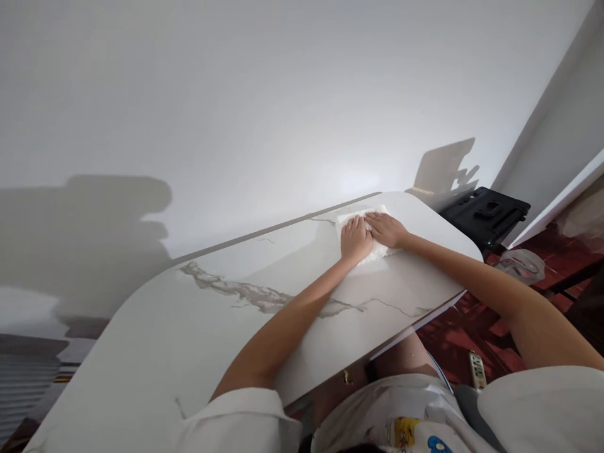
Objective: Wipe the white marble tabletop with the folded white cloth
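Observation:
A folded white cloth (380, 250) lies on the marble-patterned white table (207, 340), toward its far right end; I cannot tell whether it is fabric or paper. My left hand (356, 239) presses down on the cloth's middle, fingers laid over it and pointing away from me. From the right, my right hand (385, 229) rests flat on the same cloth, its fingertips meeting the left hand. Parts of the cloth are hidden under both palms.
A white wall (264, 113) runs along the table's far edge. Beyond the right end stands a black case (491, 214). On the red floor are a clear plastic bag (521, 265) and a power strip (477, 370). Striped fabric (28, 384) shows at the left.

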### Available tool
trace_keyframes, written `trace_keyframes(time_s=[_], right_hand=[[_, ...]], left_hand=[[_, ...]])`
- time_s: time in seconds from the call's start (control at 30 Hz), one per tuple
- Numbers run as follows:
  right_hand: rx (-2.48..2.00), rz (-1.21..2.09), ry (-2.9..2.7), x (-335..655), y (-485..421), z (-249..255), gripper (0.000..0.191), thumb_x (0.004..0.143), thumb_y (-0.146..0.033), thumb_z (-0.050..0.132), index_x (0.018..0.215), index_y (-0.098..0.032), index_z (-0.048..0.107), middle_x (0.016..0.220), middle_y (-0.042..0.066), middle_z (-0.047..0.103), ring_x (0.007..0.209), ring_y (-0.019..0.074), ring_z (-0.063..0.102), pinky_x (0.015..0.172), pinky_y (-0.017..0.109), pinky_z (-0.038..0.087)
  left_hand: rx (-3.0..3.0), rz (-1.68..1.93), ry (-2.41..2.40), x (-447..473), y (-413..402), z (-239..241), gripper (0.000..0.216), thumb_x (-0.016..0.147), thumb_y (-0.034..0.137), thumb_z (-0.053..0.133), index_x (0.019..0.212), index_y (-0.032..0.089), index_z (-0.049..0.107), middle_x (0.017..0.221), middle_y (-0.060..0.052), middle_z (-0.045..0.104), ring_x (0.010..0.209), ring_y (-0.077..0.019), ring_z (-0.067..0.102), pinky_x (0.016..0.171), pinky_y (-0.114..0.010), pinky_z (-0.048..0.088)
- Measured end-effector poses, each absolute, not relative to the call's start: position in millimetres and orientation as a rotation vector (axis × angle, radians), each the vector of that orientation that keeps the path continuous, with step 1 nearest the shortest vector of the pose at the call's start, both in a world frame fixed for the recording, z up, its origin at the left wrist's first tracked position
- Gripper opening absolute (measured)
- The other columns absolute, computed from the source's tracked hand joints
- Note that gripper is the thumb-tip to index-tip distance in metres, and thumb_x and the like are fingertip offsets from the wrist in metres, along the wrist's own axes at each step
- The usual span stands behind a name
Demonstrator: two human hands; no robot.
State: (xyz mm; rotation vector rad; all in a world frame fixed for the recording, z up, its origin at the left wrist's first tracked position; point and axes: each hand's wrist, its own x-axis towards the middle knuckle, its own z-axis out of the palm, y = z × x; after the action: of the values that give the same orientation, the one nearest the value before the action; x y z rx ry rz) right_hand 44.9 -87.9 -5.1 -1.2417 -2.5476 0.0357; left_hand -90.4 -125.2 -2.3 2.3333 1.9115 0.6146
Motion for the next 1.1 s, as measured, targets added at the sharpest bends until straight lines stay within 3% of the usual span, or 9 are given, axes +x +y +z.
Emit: trace_keyframes(time_s=[0.47, 0.57, 0.77, 1.1], right_hand=[[-1.038, 0.071, -2.632, 93, -249, -3, 0.052, 0.096, -0.031, 0.034, 0.145, -0.014, 0.038, 0.151, 0.011, 0.035, 0.139, 0.0245, 0.031, 0.114, 0.045, 0.026], [-1.024, 0.099, -2.616, 112, -259, -1, 0.052, 0.096, -0.031, 0.035, 0.146, -0.017, 0.037, 0.151, 0.010, 0.035, 0.139, 0.0242, 0.032, 0.114, 0.046, 0.028], [-1.080, 0.102, -2.584, 143, -237, -4, 0.051, 0.096, -0.032, 0.037, 0.145, -0.019, 0.039, 0.148, 0.009, 0.040, 0.137, 0.0242, 0.037, 0.112, 0.047, 0.032], [-1.299, -0.061, -2.532, 118, -125, -7, 0.050, 0.092, -0.023, 0.039, 0.140, -0.012, 0.045, 0.145, 0.012, 0.044, 0.135, 0.0246, 0.040, 0.111, 0.044, 0.032]], left_hand=[[1.832, 0.739, 1.785, -63, -283, -8, 0.067, 0.079, 0.021, 0.045, 0.145, 0.022, 0.033, 0.155, -0.004, 0.030, 0.145, -0.0226, 0.018, 0.118, -0.039, 0.019], [1.804, 0.692, 1.787, -45, -292, -6, 0.066, 0.081, 0.023, 0.045, 0.145, 0.020, 0.033, 0.155, -0.005, 0.028, 0.146, -0.0228, 0.016, 0.119, -0.037, 0.018], [1.939, 0.663, 1.707, -15, -269, -3, 0.063, 0.082, 0.021, 0.041, 0.145, 0.021, 0.034, 0.155, -0.004, 0.029, 0.145, -0.0210, 0.017, 0.118, -0.040, 0.018], [2.175, 0.676, 1.783, -24, -160, 4, 0.050, 0.090, 0.017, 0.033, 0.138, 0.011, 0.042, 0.150, -0.011, 0.037, 0.141, -0.0223, 0.029, 0.116, -0.040, 0.021]])
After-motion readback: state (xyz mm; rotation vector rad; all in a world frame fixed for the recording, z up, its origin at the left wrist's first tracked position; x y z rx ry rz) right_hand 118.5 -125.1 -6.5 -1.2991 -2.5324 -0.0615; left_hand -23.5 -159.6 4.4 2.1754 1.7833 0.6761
